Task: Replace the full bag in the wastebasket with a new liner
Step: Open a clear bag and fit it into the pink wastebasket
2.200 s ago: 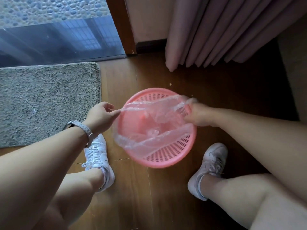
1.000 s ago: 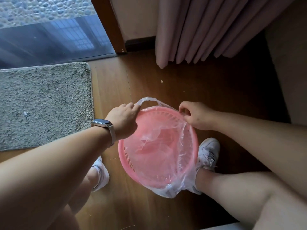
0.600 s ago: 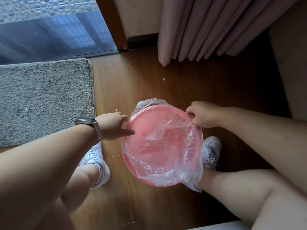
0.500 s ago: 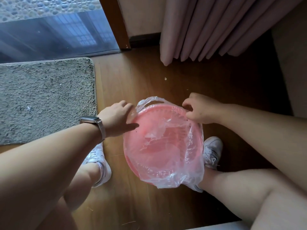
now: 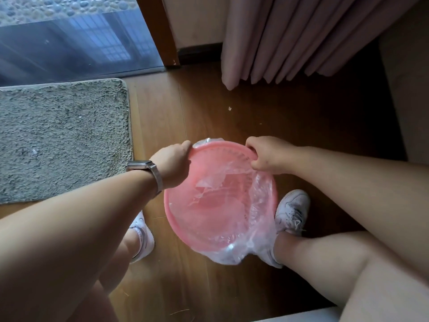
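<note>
The basket (image 5: 220,198) sits on the floor (image 5: 197,108) between my feet, the liner (image 5: 260,196) inside it and spilling over the near rim. My left hand (image 5: 173,163) grips the far-left rim; my right hand (image 5: 267,154) is closed on the far-right rim and liner. A mat (image 5: 62,138) lies left, a curtain (image 5: 290,38) beyond. My left fingertips are hidden behind the rim.

Single head cam, wide-angle, looks steeply down from above, close; basket (image 5: 220,198) frame centre, mat (image 5: 62,138) left, curtain (image 5: 301,36) upper right.
</note>
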